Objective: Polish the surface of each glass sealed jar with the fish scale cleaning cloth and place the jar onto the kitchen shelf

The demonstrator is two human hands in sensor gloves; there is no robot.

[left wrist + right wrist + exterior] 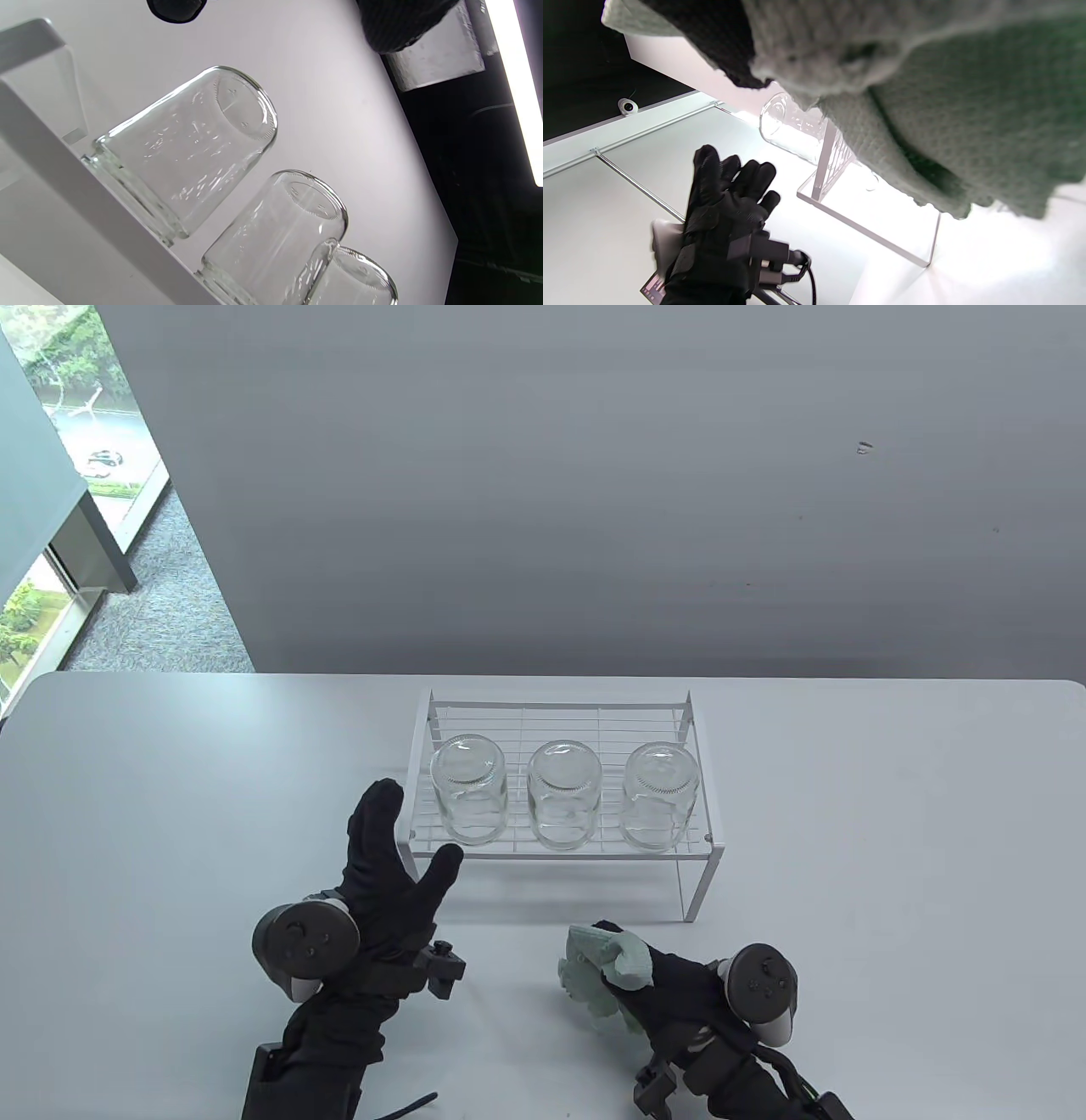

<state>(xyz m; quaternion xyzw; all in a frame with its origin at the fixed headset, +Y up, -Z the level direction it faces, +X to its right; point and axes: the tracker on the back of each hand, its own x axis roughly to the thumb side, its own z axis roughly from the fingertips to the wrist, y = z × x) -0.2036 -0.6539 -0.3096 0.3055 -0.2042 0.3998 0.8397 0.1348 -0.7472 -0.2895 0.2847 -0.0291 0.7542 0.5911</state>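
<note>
Standing inverted on one rack (696, 848), three jars (563, 796) lie beyond the left hand's (386, 865) straight fingers; right hand (679, 984) grips one cloth (607, 971).

Table view high, looking down, wrist views low and close (tilted), sharing the shelf (560, 848).

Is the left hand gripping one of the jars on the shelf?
No. The left hand is open with straight fingers beside the leftmost jar, which stands untouched on the shelf.
</note>
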